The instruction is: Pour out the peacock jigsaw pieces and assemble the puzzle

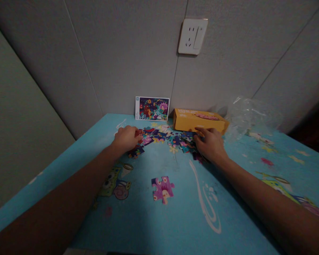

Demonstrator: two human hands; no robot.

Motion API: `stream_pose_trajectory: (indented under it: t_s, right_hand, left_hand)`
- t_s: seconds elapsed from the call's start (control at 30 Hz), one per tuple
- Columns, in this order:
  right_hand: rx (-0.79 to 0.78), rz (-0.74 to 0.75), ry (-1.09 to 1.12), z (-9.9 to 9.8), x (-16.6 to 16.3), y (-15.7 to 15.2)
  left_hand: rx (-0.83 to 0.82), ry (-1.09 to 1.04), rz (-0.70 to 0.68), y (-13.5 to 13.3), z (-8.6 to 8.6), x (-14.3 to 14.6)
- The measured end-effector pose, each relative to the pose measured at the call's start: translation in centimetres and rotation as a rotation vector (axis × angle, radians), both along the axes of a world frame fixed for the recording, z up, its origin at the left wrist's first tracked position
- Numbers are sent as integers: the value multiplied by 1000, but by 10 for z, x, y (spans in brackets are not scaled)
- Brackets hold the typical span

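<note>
A heap of loose jigsaw pieces lies on the blue cartoon-printed table near the wall. My left hand rests at the heap's left end, fingers curled and pinched on a reddish piece. At the right end, my right hand lies palm down over several pieces, fingers bent among them; whether it grips one is hidden. A small joined purple cluster sits apart, nearer to me, between my forearms.
A reference picture card leans on the wall behind the heap. An orange-yellow box lies right of it, and a crumpled clear plastic bag beyond that. A wall socket sits above. The table's left edge slopes away.
</note>
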State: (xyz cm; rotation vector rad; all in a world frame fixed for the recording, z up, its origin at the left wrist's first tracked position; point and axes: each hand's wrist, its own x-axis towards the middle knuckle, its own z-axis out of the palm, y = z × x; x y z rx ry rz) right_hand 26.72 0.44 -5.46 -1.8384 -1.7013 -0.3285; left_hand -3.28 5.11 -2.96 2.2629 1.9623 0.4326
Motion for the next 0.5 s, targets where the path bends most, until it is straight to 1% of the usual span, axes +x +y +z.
stream_pose_trajectory:
  t_s: [0.07, 0.2, 0.33, 0.5]
  right_hand:
    - [48, 33, 12, 1, -2, -1]
    - [112, 113, 26, 6, -7, -4]
    - [115, 195, 42, 12, -13, -9]
    - [110, 245, 64, 15, -17, -13]
  left_hand:
    - [-29, 24, -4, -1, 1, 1]
    - [-4, 9, -2, -1, 5, 2]
    - [-5, -31, 42, -2, 8, 2]
    - [-16, -18, 75, -3, 10, 2]
